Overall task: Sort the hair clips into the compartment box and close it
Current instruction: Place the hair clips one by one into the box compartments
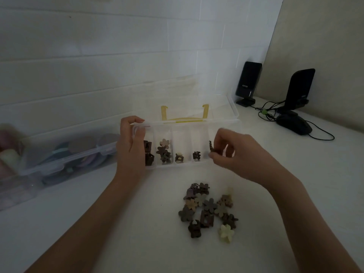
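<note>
Both hands (131,142) (234,154) at compartment box (183,164)

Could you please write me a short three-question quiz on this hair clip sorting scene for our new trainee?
1. True or false: the compartment box has its lid shut.
2. Which hand holds a dark clip at the box's right end?
3. Where does the loose pile of clips lie: (a) left of the box, (b) on the table in front of the box, (c) beside the speakers?

Key: 1 false, the lid stands open; 2 right, while the left hand grips the left end; 3 b.
</note>
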